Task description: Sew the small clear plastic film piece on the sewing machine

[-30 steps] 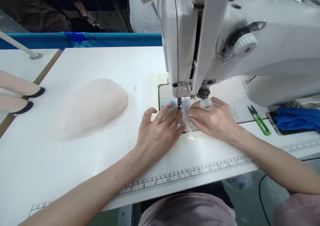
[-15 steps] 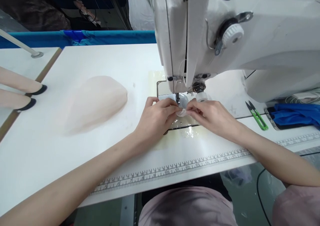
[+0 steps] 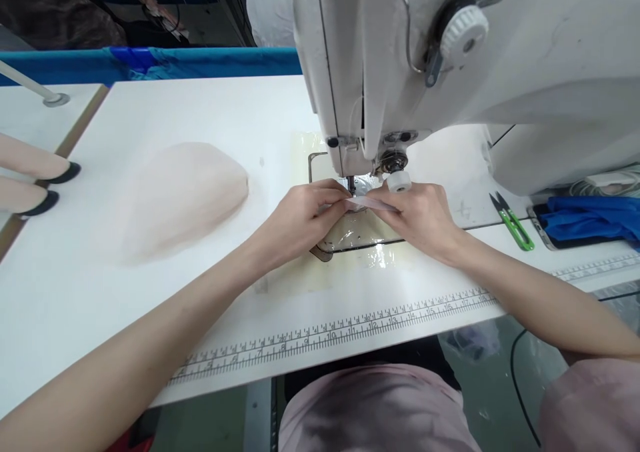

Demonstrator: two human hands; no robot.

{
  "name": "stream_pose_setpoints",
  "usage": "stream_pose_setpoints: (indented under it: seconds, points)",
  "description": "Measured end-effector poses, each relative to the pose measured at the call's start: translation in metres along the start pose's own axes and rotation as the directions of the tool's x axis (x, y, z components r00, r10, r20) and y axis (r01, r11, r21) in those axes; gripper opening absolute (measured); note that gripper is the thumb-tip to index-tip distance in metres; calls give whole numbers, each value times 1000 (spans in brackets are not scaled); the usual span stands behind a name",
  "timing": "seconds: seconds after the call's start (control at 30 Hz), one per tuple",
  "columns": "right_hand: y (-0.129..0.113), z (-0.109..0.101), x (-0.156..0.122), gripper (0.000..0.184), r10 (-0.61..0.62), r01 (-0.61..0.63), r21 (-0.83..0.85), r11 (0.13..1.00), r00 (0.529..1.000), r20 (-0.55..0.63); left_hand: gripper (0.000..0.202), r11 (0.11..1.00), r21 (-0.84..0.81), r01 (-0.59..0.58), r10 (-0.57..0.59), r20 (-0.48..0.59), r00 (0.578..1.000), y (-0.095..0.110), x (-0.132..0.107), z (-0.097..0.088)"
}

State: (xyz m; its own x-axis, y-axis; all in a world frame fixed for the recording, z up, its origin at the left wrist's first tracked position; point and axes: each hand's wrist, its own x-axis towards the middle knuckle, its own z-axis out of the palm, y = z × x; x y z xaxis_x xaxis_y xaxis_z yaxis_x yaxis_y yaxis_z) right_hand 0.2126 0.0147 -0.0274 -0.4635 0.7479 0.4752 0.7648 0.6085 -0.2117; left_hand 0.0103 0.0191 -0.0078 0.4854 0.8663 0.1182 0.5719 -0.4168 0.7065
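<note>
Holding a pale strip [image 3: 370, 203] between my left hand [image 3: 300, 222] and my right hand [image 3: 425, 219], I have it just in front of the foot [image 3: 351, 185] of the white machine [image 3: 530, 72], above the metal plate [image 3: 360, 231]. On the left, the grip is pinched, with thumb and fingers together on one end of the strip. On the right, the grip is also closed, and the other end passes between my thumb and forefinger; how firmly I press it, I cannot tell. From one hand to the other, the strip lies almost level. To the left of my hands, well apart from them, one sheer cloth [image 3: 190, 199] is spread flat on the white table [image 3: 270, 119]. Along the front edge of this table runs a printed ruler [image 3: 330, 335], partly under my forearms. To the right, beyond my right hand, I see green snips [image 3: 511, 222], with their black blades apart and pointing away from me. Near them is a phone [image 3: 546, 237], partly covered by a blue cloth [image 3: 590, 219]. At the far left, two beige bars [image 3: 30, 159] with black ends reach over the brown seam [image 3: 83, 129] of the table.
</note>
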Motion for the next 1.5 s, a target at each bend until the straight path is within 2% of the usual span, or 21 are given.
stream_pose_setpoints:
  seconds: [0.1, 0.2, 0.3, 0.4, 0.53, 0.7, 0.93, 1.13, 1.27, 1.4, 1.5]
  points:
    - [-1, 1, 0, 44, 3, -4, 27, 1000, 999, 38, 30, 998, -6, -55, 55, 16, 998, -4, -2, 0]
    - [-1, 0, -2, 39, -17, 11, 71, 997, 996, 82, 32, 984, 66, -164, 163, 19, 987, -9, -6, 2]
    - [-1, -2, -5, 33, -79, 73, 65, 995, 992, 102, 32, 928, 233, -290, 300, -8, 954, -14, -14, 8]
    - [-2, -4, -7, 26, -190, 191, -13, 981, 978, 87, 27, 819, 441, -366, 408, 0, 913, -16, -23, 15]
    - [-4, -6, -9, 21, -310, 316, -77, 946, 947, 86, 31, 659, 646, -386, 458, 62, 887, -8, -35, 18]
    - [-5, -4, -10, 24, -371, 374, -97, 922, 927, 48, 33, 552, 757, -349, 430, 100, 897, 2, -45, 19]
    - [-6, -4, -10, 24, -375, 377, -127, 917, 926, 37, 35, 541, 770, -339, 389, 128, 912, 1, -46, 19]
    - [-5, -4, -10, 24, -371, 374, -113, 921, 928, 48, 36, 613, 719, -327, 376, 99, 921, 1, -43, 17]
    - [-3, -1, -10, 24, -369, 370, -105, 923, 929, 26, 38, 599, 724, -343, 406, 95, 909, -3, -41, 17]
    - [0, 3, -8, 26, -331, 334, -62, 940, 942, 58, 40, 628, 707, -325, 338, 128, 932, -4, -37, 15]
    - [2, 5, -4, 27, -302, 310, -90, 947, 949, 85, 41, 658, 696, -288, 274, 135, 952, -4, -34, 13]
